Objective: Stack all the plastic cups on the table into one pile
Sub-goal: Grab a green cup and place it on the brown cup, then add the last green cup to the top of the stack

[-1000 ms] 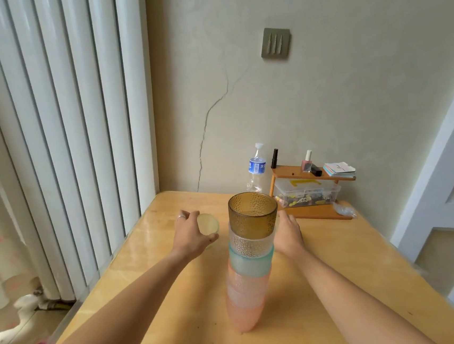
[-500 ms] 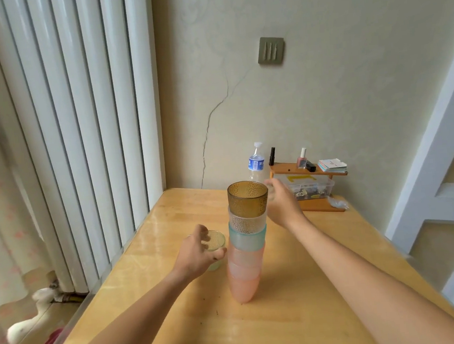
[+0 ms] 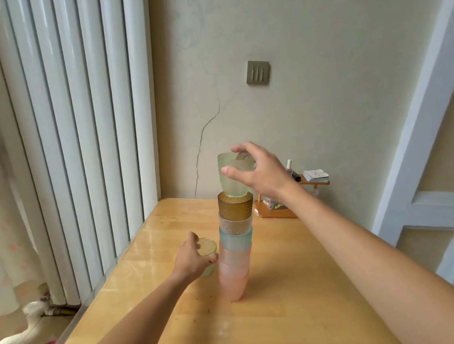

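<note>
Right hand (image 3: 259,173) raised (fingers curled) — left hand (image 3: 191,260) low

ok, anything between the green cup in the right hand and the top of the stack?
Nothing visible. The right hand holds the green cup directly over the brown cup topping the stack, its base already at the open rim. The left hand grips a second green cup low beside the stack.

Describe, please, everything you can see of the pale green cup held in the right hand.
The pale green translucent plastic cup has a pebbled, textured wall and tapers toward its base. It is upright, mouth up, its base just entering the mouth of the amber textured cup that tops the tall stack. The right hand grips it near the rim, thumb in front and fingers curled over the far edge. Whether it is fully seated I cannot tell.
</note>
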